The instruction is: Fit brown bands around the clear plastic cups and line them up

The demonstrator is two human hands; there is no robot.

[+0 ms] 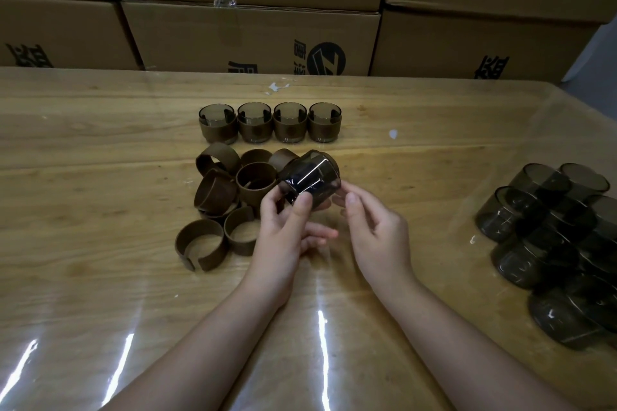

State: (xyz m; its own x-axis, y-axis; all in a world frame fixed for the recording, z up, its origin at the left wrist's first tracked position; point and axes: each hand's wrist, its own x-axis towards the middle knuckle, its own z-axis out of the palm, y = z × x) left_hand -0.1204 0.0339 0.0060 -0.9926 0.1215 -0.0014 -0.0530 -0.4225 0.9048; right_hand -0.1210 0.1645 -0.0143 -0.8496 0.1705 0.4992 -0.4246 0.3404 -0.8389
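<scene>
My left hand (287,231) grips a smoky clear plastic cup (312,177) tilted on its side above the table, thumb on its wall. Beside the cup's right side, my right hand (374,231) has its fingertips touching or nearly touching it; the thumb is raised and I cannot tell whether it holds. A heap of loose brown bands (230,193) lies just left of the cup. Behind them, several banded cups (271,122) stand upright in a row.
A pile of bare smoky cups (561,237) lies at the right edge of the wooden table (100,177), which is covered with a glossy clear sheet. Stacked cardboard boxes (253,33) wall off the far side.
</scene>
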